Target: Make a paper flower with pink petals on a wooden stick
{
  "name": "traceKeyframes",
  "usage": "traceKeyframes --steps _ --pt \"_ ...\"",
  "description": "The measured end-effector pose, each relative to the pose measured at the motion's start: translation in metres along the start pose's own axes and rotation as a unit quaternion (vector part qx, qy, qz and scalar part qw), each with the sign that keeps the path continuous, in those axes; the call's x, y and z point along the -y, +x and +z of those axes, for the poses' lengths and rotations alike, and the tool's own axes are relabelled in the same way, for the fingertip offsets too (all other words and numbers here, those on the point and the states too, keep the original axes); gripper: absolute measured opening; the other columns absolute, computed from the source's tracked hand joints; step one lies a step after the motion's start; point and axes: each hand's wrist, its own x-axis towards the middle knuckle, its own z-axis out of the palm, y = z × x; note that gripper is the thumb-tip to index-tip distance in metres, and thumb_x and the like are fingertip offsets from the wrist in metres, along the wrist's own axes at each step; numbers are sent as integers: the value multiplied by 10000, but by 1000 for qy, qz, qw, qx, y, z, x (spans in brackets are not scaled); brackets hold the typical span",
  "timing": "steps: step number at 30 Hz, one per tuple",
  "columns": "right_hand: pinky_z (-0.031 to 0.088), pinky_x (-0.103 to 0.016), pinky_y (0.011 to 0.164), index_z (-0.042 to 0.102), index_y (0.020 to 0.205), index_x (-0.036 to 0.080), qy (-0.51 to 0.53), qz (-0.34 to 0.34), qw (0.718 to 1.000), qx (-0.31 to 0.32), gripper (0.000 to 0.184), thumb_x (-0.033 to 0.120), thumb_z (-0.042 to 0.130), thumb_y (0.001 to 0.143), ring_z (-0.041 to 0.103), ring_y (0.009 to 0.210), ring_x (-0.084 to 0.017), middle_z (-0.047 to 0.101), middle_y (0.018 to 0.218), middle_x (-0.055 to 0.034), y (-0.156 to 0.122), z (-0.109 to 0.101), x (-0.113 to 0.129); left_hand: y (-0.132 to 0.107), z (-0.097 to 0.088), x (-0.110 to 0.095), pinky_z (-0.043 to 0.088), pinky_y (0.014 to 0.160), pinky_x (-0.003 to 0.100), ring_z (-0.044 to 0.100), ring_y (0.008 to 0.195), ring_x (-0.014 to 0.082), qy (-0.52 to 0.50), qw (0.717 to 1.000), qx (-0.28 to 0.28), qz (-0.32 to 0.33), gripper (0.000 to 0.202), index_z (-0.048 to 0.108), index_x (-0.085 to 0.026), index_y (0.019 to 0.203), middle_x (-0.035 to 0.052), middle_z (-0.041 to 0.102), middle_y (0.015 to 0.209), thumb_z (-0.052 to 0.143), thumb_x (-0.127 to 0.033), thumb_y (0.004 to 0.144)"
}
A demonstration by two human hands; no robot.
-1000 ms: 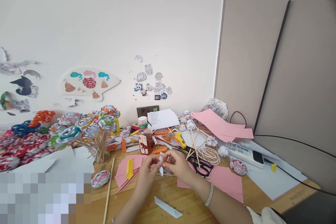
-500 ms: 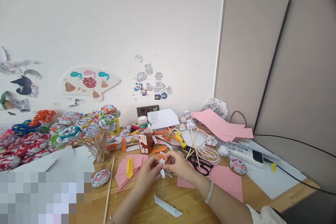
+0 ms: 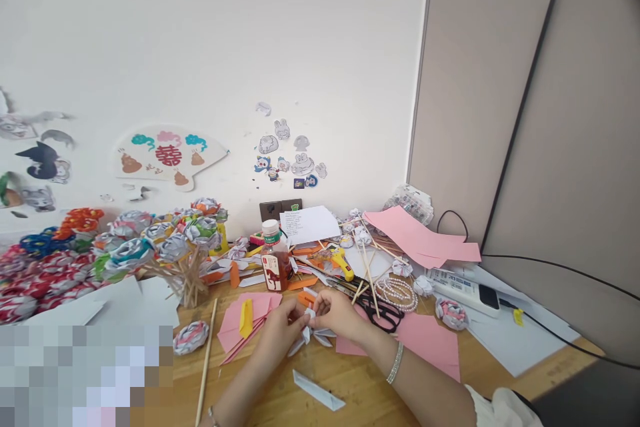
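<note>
In the head view my left hand (image 3: 286, 321) and my right hand (image 3: 337, 315) meet above the wooden table. The fingertips of both pinch a small folded white paper piece (image 3: 310, 315). Pale pointed paper strips (image 3: 324, 333) fan out beneath it, and an orange folded paper piece (image 3: 305, 298) lies just behind. How these parts join is hidden by my fingers. Nearer to me, a separate folded white paper strip (image 3: 319, 389) lies on the table. Pink paper sheets (image 3: 237, 320) with a yellow folded strip (image 3: 246, 318) on top are left of my left hand.
Behind my hands stand a drink bottle (image 3: 274, 267) and a yellow glue gun (image 3: 342, 263). Black scissors (image 3: 383, 313), a bead string (image 3: 397, 295) and a power strip (image 3: 465, 293) lie right. Paper flowers (image 3: 130, 257) crowd the left; a wooden stick (image 3: 207, 360) lies nearby.
Both hands stay together on the white paper, with small finger shifts. More of the pale strips beneath now shows, spread toward both sides. The view has shifted slightly.
</note>
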Motion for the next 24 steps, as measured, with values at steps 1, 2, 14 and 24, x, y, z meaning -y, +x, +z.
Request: traceKeyframes --steps 1,2,14,24 --pt "366 -190 516 544 623 159 -13 -4 1000 -10 198 78 706 540 482 545 -84 533 581 67 1 0 -1 0 -1 0 352 536 238 504 557 144 3 1000 4 6 150 549 -171 603 -27 560 563 577 -280 703" --pt "364 -191 514 542 609 159 -30 -7 999 -24 197 79 708 541 482 544 -84 533 580 66 1 0 -2 0 -2 0 367 548 242 525 578 153 0 1000 17 10 136 569 -168 628 -15 587 588 575 -279 707" --pt "437 -228 587 617 712 180 -38 -18 999 31 162 127 711 591 563 619 -123 591 622 47 1 0 -11 -3 -4 -9 371 532 243 556 574 169 51 998 34 -10 123 622 -168 612 3 629 585 551 -242 680" --pt "467 -259 630 610 615 155 35 -55 994 91 215 306 759 584 610 662 -146 646 718 -12 -1 -4 -9 -3 -23 -11 455 612 254 603 656 151 -232 948 178 -127 360 628 -159 792 24 657 713 640 -501 681"
